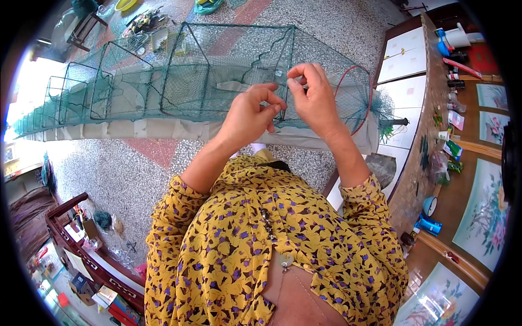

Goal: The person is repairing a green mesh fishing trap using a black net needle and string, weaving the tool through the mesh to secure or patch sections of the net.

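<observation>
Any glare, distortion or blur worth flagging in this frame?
Head view: bright light blows out the left edge and whitens the nearby floor; head view: fisheye curves the cabinet, corners black; head view: left hand and right hand show no obvious motion blur.

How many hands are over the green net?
2: the left hand and, just right of it, the right hand, both over the right half of the green net. I see no others.

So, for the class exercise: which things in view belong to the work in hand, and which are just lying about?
In the work, it seems:
left hand
right hand
green framed mesh net
its red hoop
pale cloth beneath

Likely just lying about:
yellow basin
small blue bowl
</observation>
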Available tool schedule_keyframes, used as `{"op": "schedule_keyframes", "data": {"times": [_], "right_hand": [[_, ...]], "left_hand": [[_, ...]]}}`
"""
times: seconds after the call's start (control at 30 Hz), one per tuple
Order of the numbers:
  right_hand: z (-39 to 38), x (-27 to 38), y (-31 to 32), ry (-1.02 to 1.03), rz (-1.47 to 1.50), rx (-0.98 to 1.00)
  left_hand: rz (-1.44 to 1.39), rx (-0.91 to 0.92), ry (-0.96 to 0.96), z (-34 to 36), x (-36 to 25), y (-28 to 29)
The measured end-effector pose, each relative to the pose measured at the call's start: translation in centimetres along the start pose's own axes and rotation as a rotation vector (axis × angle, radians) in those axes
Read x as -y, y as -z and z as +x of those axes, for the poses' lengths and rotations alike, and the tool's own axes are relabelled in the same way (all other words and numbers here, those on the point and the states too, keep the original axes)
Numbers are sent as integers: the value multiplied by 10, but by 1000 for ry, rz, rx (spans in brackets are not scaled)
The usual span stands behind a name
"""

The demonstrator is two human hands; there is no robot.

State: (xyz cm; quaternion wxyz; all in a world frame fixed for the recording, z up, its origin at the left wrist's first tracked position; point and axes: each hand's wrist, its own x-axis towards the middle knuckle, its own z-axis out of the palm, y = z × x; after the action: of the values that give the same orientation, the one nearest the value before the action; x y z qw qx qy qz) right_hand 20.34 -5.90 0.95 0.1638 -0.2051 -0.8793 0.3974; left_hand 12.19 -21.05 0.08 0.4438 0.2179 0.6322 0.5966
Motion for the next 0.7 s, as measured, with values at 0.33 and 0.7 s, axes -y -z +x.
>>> {"op": "schedule_keyframes", "data": {"times": [0.33, 0.7], "right_hand": [[16, 32, -8, 313, -699, 183], [70, 81, 0, 487, 539, -294]], "left_hand": [[-10, 6, 50, -3, 6, 0], [220, -194, -147, -14, -17, -18]]}}
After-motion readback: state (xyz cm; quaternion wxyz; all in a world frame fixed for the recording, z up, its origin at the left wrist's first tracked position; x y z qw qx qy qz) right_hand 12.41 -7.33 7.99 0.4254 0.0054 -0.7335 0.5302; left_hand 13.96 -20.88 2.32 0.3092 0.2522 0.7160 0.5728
